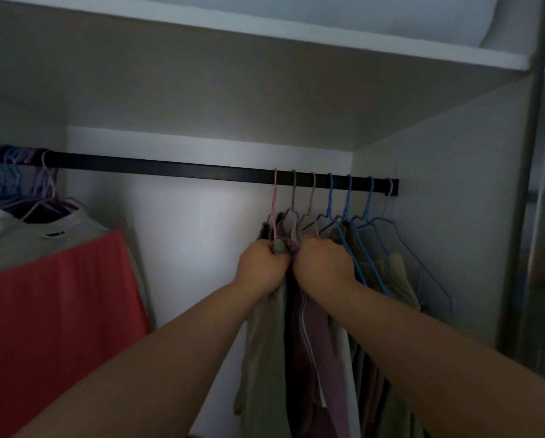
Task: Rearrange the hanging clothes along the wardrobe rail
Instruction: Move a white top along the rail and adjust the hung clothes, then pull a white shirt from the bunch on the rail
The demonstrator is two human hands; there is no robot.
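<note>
Left hand (pixel 262 263) and right hand (pixel 323 260) clutch bunched garments (pixel 266 343), fingertips buried in cloth.

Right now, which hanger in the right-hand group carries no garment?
The blue hanger nearest the wardrobe's right wall: its wire frame hangs bare, while the others hold clothes.

A dark wardrobe rail (pixel 170 167) ran level across the wardrobe, its right end meeting the side wall. Near that end hung seven hangers in a close row: pink hangers (pixel 275 197) at the left of the row, then blue hangers (pixel 348 197), and a pale one last by the wall. Olive, mauve and white garments (pixel 264 343) hung bunched below them. At the far left of the rail sat another cluster of hangers (pixel 9 172), bearing a grey top (pixel 43 245) and a red garment (pixel 59 327). The stretch of rail between the two groups was bare.
</note>
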